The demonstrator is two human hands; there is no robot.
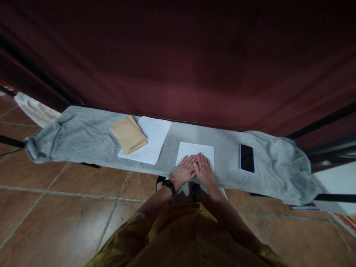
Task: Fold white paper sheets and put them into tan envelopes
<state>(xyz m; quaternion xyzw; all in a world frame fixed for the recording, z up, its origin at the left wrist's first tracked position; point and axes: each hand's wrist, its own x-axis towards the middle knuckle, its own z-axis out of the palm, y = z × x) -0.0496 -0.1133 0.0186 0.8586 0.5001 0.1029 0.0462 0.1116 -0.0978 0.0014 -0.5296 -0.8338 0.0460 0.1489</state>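
A white sheet of paper (194,148), which looks folded to about half size, lies on the grey cloth in front of me. My left hand (183,170), with a dark watch on its wrist, rests flat on the near part of this paper. Beside it my right hand (204,170) also lies flat, fingers stretched forward. The two hands touch along their thumbs and hide the paper's near edge. To the left is a stack of larger white paper sheets (158,139), with several brown paper envelopes (128,135) lying partly on top.
A smartphone (247,158) with a pale purple edge lies to the right. Grey cloth (91,137) covers the narrow bench, bunched at both ends. Behind it hangs a dark red curtain (180,74). Brown floor tiles (69,211) show below.
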